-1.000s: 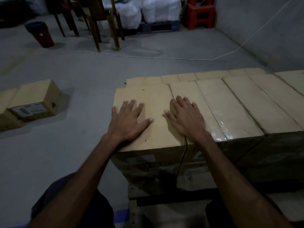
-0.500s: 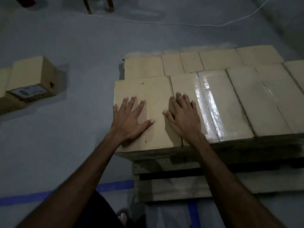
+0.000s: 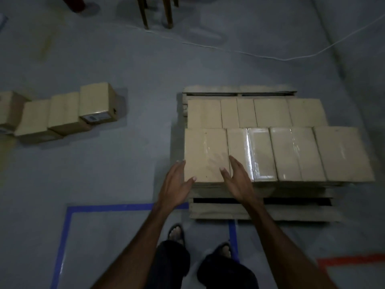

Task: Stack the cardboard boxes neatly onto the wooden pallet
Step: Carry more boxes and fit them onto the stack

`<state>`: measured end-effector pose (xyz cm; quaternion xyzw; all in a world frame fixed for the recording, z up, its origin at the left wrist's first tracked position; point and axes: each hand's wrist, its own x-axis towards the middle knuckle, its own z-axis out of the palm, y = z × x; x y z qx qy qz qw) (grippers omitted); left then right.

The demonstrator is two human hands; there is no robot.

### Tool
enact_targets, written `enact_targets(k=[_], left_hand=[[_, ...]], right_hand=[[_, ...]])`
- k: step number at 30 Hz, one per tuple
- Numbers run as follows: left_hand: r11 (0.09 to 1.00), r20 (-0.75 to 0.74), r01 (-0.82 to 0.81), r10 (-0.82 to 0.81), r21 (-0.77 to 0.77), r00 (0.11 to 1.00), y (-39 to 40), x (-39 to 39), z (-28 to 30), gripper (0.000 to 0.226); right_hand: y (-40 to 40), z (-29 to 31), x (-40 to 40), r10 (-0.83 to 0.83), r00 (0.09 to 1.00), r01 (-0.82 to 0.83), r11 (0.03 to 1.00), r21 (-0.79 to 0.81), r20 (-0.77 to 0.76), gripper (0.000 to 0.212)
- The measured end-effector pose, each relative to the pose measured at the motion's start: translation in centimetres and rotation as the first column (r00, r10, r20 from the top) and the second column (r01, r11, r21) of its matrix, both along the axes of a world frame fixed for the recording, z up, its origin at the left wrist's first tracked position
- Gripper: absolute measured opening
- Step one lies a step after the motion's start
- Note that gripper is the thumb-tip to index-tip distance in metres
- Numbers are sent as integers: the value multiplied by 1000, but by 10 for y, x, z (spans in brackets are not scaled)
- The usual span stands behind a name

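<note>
Two hands hover over my near-left box (image 3: pixel 205 155): left hand (image 3: pixel 175 189) and right hand (image 3: pixel 237 180) both spread, fingers straight, holding nothing. That box sits on the wooden pallet (image 3: pixel 229 211), flush with its row. Beyond, the rear row (image 3: pixel 256 112) sits lower. I judge the risk is leftward overhang toppling it. Far left, loose boxes (image 3: pixel 62 113) wait on the floor.

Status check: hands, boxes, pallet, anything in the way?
Left hand and right hand open, empty, at the nearest box. Two rows on the pallet. More boxes on the floor. Nothing in the way.
</note>
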<state>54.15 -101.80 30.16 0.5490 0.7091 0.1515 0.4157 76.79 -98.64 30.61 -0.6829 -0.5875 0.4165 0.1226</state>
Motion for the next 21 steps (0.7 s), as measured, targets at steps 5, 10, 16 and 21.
enact_targets(k=[5, 10, 16, 21], left_hand=[[987, 58, -140, 136, 74, 989, -30, -39, 96, 78], [947, 149, -282, 260, 153, 954, -49, -84, 133, 78], [863, 236, -473, 429, 179, 872, -73, -136, 144, 76], [749, 300, -630, 565, 203, 769, -89, -164, 158, 74]], right_hand=[[-19, 97, -44, -133, 982, 134, 991, 0, -134, 68], [-39, 135, -78, -203, 945, 215, 976, 21, -256, 65], [-49, 147, -102, -228, 934, 243, 970, 22, -276, 61], [-40, 160, -130, -158, 945, 173, 985, 25, -287, 58]])
